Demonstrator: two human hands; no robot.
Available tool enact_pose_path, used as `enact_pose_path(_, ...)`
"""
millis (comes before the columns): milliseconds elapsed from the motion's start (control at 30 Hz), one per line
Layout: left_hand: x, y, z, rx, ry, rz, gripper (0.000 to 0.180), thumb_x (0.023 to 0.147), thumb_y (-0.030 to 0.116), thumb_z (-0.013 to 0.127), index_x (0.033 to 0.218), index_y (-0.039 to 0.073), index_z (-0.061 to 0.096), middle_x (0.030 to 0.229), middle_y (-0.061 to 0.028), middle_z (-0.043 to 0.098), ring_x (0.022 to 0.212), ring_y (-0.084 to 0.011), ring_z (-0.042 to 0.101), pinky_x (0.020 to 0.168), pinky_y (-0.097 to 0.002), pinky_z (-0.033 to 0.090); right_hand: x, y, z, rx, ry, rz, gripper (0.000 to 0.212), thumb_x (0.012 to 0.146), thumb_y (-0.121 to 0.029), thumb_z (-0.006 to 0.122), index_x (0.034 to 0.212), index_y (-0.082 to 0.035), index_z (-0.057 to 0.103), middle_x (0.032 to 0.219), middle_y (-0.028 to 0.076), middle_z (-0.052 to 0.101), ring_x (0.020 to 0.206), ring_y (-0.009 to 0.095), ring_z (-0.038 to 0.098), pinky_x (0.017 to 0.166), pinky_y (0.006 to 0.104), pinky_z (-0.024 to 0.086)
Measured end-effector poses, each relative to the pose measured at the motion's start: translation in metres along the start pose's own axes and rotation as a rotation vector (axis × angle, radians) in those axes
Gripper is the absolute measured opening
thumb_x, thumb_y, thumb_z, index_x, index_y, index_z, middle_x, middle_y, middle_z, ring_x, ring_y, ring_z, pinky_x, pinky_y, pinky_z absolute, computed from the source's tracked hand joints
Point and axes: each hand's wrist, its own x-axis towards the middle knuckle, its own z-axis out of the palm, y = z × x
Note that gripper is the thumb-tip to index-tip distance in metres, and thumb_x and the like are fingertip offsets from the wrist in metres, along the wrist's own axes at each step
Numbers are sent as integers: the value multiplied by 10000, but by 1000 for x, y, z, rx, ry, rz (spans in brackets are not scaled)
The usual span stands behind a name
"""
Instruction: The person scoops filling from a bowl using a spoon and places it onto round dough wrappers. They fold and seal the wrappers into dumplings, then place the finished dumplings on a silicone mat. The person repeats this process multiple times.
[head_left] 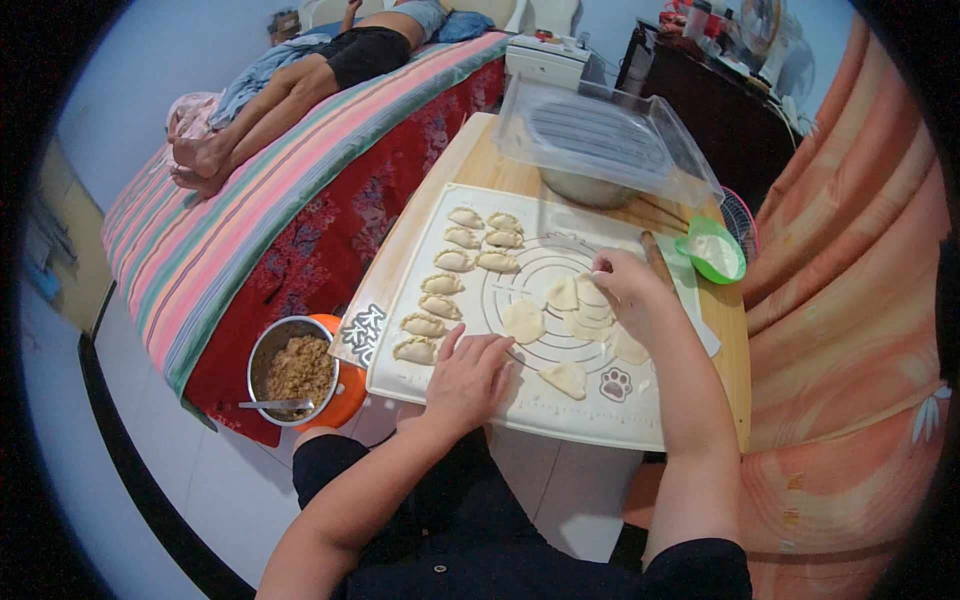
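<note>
White pleated dumplings (441, 284) stand in two columns on the left of a white silicone mat (470, 210). My left hand (468, 378) rests at the mat's near edge beside the lowest dumpling, fingers stretched and holding nothing. Over a loose pile of round dough wrappers (586, 322), my right hand (632, 284) has its bent fingertips closed on the edge of a dumpling wrapper (592, 292); its thumb is mostly hidden. One flat wrapper (523, 321) lies left of the pile. A folded-looking piece of dough (566, 379) sits nearer me.
A pot of brown filling (303, 366) with a spoon stands low on the left. Behind the mat are a clear plastic bin (600, 130), a rolling pin (657, 262) and a green bowl of flour (712, 256). A person (300, 90) lies on the striped bed. Orange curtains (850, 330) hang at right.
</note>
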Motion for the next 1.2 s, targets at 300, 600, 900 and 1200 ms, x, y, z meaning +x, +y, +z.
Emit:
enact_pose_path(300, -4, -1, -4, 25, 6, -16, 316, 826, 172, 588, 1129, 94, 547, 1038, -62, 593, 1011, -212, 560, 1048, -448, 288, -26, -5, 17, -193, 249, -294, 191, 838, -122, 587, 964, 13, 540, 802, 93, 575, 782, 216, 567, 691, 330, 467)
enact_pose_path(600, -3, -3, 0, 26, -6, -10, 316, 825, 172, 587, 1130, 101, 546, 1024, -59, 588, 1010, -211, 553, 1049, -449, 290, -12, -4, 10, 209, -19, 146, 132, 777, 4, 610, 877, -8, 525, 797, 52, 516, 685, 127, 500, 600, 251, 421)
enact_pose_path(900, -2, 0, 1, 17, 6, 10, 323, 820, 179, 590, 1131, 100, 544, 1032, -58, 585, 1011, -210, 552, 1047, -451, 292, -6, 20, 17, 176, 114, -17, 80, 835, -27, 553, 911, -18, 531, 786, 54, 538, 687, 134, 519, 615, 245, 427)
enact_pose_path(1200, -4, 0, -1, 22, 16, 2, 316, 827, 181, 581, 1131, 99, 545, 1029, -66, 588, 1008, -214, 556, 1046, -446, 288, -51, -22, 2, 549, 323, -93, 164, 922, -148, 504, 1024, -21, 525, 945, 76, 609, 776, 147, 602, 639, 269, 497)
